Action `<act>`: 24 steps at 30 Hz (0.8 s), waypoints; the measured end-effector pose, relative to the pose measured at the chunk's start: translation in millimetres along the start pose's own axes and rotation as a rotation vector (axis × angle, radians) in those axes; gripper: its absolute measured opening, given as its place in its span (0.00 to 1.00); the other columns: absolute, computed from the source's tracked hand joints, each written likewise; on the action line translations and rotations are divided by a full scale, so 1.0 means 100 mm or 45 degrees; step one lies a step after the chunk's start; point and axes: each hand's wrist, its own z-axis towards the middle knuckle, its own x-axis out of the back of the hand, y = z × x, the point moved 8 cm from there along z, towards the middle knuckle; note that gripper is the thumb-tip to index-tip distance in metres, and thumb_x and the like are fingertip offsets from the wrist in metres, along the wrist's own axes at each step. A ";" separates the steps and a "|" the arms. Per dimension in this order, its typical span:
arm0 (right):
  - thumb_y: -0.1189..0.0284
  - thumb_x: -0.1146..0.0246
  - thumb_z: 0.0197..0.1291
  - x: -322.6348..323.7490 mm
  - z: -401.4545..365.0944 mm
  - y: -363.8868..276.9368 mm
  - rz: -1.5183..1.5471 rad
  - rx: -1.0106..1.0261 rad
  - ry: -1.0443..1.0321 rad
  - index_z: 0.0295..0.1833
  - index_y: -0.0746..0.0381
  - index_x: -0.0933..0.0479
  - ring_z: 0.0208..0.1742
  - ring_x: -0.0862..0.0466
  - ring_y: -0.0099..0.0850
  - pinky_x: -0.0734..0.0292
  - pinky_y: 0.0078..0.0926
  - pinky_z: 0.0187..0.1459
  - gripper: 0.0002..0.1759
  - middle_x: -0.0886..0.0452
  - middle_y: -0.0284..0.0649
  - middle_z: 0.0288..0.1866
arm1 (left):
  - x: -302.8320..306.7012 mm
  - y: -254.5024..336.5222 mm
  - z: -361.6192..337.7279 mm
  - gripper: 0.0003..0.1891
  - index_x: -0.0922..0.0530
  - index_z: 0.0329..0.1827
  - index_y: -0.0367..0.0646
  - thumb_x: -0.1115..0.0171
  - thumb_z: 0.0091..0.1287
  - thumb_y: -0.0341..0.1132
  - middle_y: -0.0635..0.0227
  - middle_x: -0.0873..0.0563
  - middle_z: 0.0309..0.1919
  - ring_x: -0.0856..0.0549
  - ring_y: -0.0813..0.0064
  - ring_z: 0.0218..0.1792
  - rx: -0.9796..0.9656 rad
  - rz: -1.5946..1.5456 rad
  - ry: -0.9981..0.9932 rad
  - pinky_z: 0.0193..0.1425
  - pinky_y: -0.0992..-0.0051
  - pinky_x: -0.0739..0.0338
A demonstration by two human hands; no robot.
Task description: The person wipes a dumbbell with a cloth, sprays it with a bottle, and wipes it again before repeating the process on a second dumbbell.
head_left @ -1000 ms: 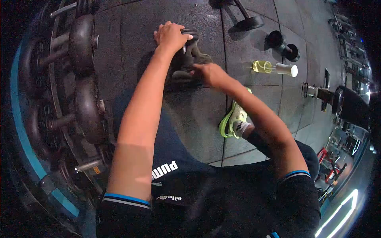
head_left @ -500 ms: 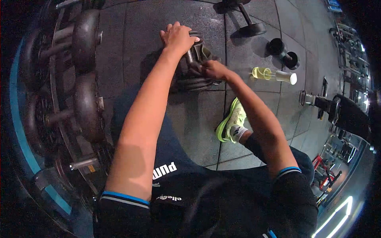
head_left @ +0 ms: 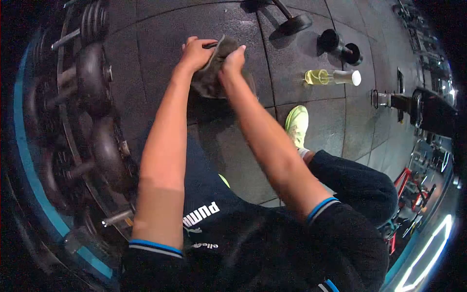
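Note:
A crumpled grey cloth (head_left: pixel 207 80) is bunched over a dark dumbbell on the floor, and most of the dumbbell is hidden beneath the cloth and my hands. My right hand (head_left: pixel 232 62) is closed on the cloth, thumb pointing up. Just left of it, my left hand (head_left: pixel 196 54) curls over the dumbbell's dark far edge (head_left: pixel 211 45), with the cloth against its thumb side. Over to the right, a spray bottle (head_left: pixel 318 77) with yellow liquid and a white top lies on the floor.
A rack of heavy dumbbells (head_left: pixel 95 80) runs along my left. Two more dumbbells, a long-handled one (head_left: pixel 294 24) and a short black one (head_left: pixel 342 47), lie on the tiled rubber floor (head_left: pixel 170 29). My light green shoe (head_left: pixel 297 124) is nearby; a bench (head_left: pixel 430 112) stands right.
My right hand has moved up and left, bringing the cloth over the dumbbell, whose handle was visible before. My left hand has stayed at the dumbbell's far end. The view has shifted slightly.

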 end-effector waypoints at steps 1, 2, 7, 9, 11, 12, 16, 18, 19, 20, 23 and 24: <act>0.45 0.57 0.77 -0.03 0.04 0.07 0.111 -0.025 0.061 0.60 0.79 0.24 0.61 0.19 0.53 0.27 0.47 0.63 0.41 0.20 0.64 0.62 | -0.02 0.03 0.00 0.24 0.13 0.60 0.57 0.31 0.64 0.55 0.52 0.15 0.59 0.20 0.53 0.66 0.039 -0.139 -0.039 0.73 0.58 0.31; 0.44 0.57 0.77 -0.06 0.09 0.15 0.221 -0.044 0.124 0.59 0.79 0.24 0.61 0.19 0.52 0.27 0.45 0.63 0.42 0.20 0.63 0.61 | -0.07 0.06 -0.05 0.24 0.13 0.60 0.57 0.31 0.64 0.54 0.53 0.14 0.58 0.20 0.53 0.65 0.081 -0.273 -0.084 0.73 0.58 0.31; 0.49 0.53 0.78 -0.09 -0.58 -0.19 -0.257 0.034 0.129 0.58 0.79 0.22 0.56 0.16 0.46 0.24 0.41 0.58 0.37 0.17 0.55 0.58 | -0.39 -0.14 0.06 0.19 0.14 0.58 0.50 0.36 0.68 0.47 0.53 0.13 0.56 0.17 0.52 0.63 0.159 -0.598 -0.294 0.69 0.60 0.27; 0.52 0.51 0.77 -0.07 -0.58 -0.21 -0.344 0.047 0.227 0.55 0.82 0.23 0.59 0.16 0.49 0.24 0.42 0.59 0.36 0.18 0.61 0.60 | -0.40 -0.19 0.00 0.18 0.14 0.57 0.46 0.38 0.68 0.43 0.51 0.12 0.55 0.15 0.53 0.60 0.256 -0.604 -0.330 0.65 0.63 0.24; 0.54 0.52 0.77 -0.17 -0.54 -0.20 -0.305 -0.014 0.304 0.56 0.81 0.23 0.61 0.19 0.57 0.27 0.47 0.61 0.34 0.19 0.65 0.59 | -0.32 -0.15 -0.01 0.18 0.14 0.57 0.44 0.38 0.69 0.43 0.52 0.12 0.55 0.14 0.55 0.59 0.228 -0.600 -0.269 0.64 0.63 0.24; 0.55 0.53 0.77 -0.19 -0.50 -0.21 -0.291 -0.041 0.344 0.56 0.80 0.24 0.61 0.20 0.62 0.28 0.49 0.63 0.33 0.20 0.67 0.59 | -0.30 -0.15 0.01 0.18 0.15 0.57 0.44 0.38 0.69 0.43 0.52 0.12 0.54 0.14 0.57 0.59 0.216 -0.579 -0.275 0.64 0.64 0.24; 0.56 0.52 0.78 -0.12 -0.31 -0.22 -0.212 -0.112 0.372 0.57 0.80 0.24 0.61 0.19 0.60 0.26 0.51 0.61 0.32 0.21 0.68 0.61 | -0.12 0.11 -0.15 0.19 0.15 0.59 0.44 0.36 0.69 0.43 0.55 0.11 0.54 0.13 0.60 0.58 0.256 -0.606 -0.213 0.63 0.66 0.23; 0.57 0.51 0.78 -0.07 -0.06 -0.12 0.152 -0.167 0.276 0.56 0.81 0.24 0.62 0.18 0.57 0.24 0.53 0.59 0.32 0.19 0.67 0.60 | -0.03 0.22 -0.17 0.21 0.16 0.62 0.45 0.34 0.68 0.42 0.57 0.11 0.53 0.13 0.62 0.57 0.159 -0.656 -0.169 0.64 0.68 0.24; 0.57 0.51 0.78 -0.07 0.25 0.10 0.179 -0.305 0.202 0.57 0.82 0.24 0.62 0.18 0.57 0.24 0.52 0.59 0.32 0.20 0.66 0.61 | -0.08 0.16 -0.14 0.21 0.16 0.62 0.44 0.35 0.68 0.41 0.57 0.11 0.53 0.14 0.61 0.58 0.136 -0.642 -0.146 0.64 0.68 0.24; 0.57 0.51 0.78 -0.08 0.23 0.07 0.074 -0.239 0.247 0.56 0.82 0.24 0.62 0.18 0.57 0.24 0.51 0.60 0.32 0.20 0.66 0.60 | -0.15 0.09 -0.09 0.21 0.16 0.62 0.44 0.36 0.69 0.41 0.57 0.11 0.53 0.14 0.61 0.58 0.115 -0.629 -0.126 0.65 0.68 0.24; 0.57 0.49 0.77 -0.07 -0.54 -0.39 -0.516 0.001 0.163 0.54 0.83 0.24 0.62 0.19 0.59 0.28 0.48 0.63 0.32 0.20 0.71 0.58 | -0.37 -0.17 -0.05 0.21 0.17 0.63 0.42 0.39 0.68 0.36 0.59 0.11 0.51 0.15 0.65 0.58 0.192 -0.657 -0.182 0.65 0.69 0.26; 0.59 0.49 0.76 -0.07 -0.70 -0.45 -0.443 -0.011 0.129 0.53 0.83 0.23 0.60 0.18 0.58 0.27 0.48 0.61 0.31 0.20 0.71 0.58 | -0.26 -0.08 -0.13 0.21 0.17 0.62 0.42 0.40 0.67 0.35 0.59 0.11 0.51 0.15 0.65 0.57 0.244 -0.669 -0.235 0.64 0.69 0.26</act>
